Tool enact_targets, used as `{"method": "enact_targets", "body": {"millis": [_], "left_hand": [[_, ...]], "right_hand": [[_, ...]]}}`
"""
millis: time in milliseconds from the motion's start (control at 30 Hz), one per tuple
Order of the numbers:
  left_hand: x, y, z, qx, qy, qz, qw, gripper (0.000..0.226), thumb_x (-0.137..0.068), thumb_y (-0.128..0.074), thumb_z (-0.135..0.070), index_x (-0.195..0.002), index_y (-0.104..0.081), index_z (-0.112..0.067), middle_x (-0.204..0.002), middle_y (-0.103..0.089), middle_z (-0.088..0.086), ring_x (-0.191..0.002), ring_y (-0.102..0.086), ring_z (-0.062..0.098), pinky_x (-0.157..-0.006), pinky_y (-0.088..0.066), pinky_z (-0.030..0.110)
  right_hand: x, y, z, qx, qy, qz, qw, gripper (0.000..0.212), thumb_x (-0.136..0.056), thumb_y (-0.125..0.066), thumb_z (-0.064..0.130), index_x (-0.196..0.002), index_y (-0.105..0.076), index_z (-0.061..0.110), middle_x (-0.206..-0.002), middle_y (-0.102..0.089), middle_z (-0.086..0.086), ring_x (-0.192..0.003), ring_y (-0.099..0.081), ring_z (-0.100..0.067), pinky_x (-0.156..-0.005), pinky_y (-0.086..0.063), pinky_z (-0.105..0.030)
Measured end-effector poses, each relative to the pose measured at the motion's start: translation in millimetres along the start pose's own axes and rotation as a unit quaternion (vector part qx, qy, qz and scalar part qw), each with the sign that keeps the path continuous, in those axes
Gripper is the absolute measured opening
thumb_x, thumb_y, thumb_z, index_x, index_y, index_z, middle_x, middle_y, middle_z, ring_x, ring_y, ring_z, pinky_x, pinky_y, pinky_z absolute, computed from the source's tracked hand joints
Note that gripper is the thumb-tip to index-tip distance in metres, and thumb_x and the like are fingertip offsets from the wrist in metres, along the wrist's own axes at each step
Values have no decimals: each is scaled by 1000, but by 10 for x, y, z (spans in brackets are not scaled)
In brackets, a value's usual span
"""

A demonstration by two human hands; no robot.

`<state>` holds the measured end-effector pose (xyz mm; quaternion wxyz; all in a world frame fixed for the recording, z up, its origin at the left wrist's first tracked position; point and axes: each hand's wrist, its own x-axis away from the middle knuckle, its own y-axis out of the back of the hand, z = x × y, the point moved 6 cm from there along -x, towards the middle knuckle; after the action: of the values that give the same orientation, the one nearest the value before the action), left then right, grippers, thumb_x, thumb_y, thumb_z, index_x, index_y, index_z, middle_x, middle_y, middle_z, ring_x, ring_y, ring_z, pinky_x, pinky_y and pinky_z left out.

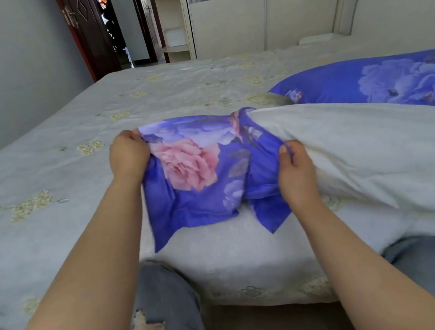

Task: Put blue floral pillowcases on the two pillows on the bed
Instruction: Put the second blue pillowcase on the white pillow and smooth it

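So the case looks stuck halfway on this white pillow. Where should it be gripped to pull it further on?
Probably at its open hem, where the right hand pinches the near edge and the left hand grips the far side. The pillowcase is bunched over the white pillow end, so pull rightward along it.

The pillowcase between the two hands is showing a strong blue-violet ground, with one big pink rose just beside the left hand and paler lilac flowers and grey leaves near the right hand. The pillow going out from the right hand is looking plain cream-white. Beyond that hand, the covered pillow is wearing the same blue with a pale lilac bloom. Under both hands the bedspread is showing light grey with small yellow-green flower motifs.
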<state>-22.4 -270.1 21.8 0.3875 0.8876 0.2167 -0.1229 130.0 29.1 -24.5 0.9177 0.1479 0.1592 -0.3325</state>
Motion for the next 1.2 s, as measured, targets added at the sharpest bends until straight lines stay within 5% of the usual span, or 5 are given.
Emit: {"method": "enact_targets", "body": {"millis": [267,667,833,967,1200], "left_hand": [[-181,68,46,-35,24,30,999,32,-95,-41,-23,-109,-60,-1,-118,-58,25,-108,-56,40,-89,-43,41],[1069,-84,-1115,36,-423,138,895,42,-76,-61,-54,-99,-67,-19,-98,-64,-2,-94,-59,22,-85,-46,34],[1306,-384,-1022,-89,-382,240,888,60,-74,-35,-77,-90,-63,-26,-82,-67,-5,-81,-61,16,-73,-50,34],[1328,-491,-951,-161,-363,297,868,34,-88,-53,-52,-72,-52,-23,-71,-59,-1,-75,-54,20,-66,-41,31],[1426,-246,-907,3,-441,108,891,36,-88,-41,-34,-79,-66,-9,-77,-64,8,-73,-60,31,-62,-50,37]], "right_hand": [[-10,314,240,202,2,13,979,48,-92,-38,58,-78,-51,14,-73,-55,2,-73,-49,-22,-66,-37,-32],[-1,19,643,193,275,76,939,21,-95,-46,20,-74,-42,20,-69,-44,3,-69,-42,-20,-63,-30,-31],[144,-131,553,199,281,161,925,18,-94,-38,22,-81,-50,18,-62,-45,12,-68,-37,-12,-85,-35,-32],[174,-197,432,263,238,301,885,52,-85,-43,6,-133,-50,25,-141,-48,2,-94,-57,-21,-90,-42,-32],[-51,-4,437,357,241,161,888,32,-86,-61,30,-115,-61,18,-115,-61,-4,-111,-52,-25,-100,-32,-32]]}}
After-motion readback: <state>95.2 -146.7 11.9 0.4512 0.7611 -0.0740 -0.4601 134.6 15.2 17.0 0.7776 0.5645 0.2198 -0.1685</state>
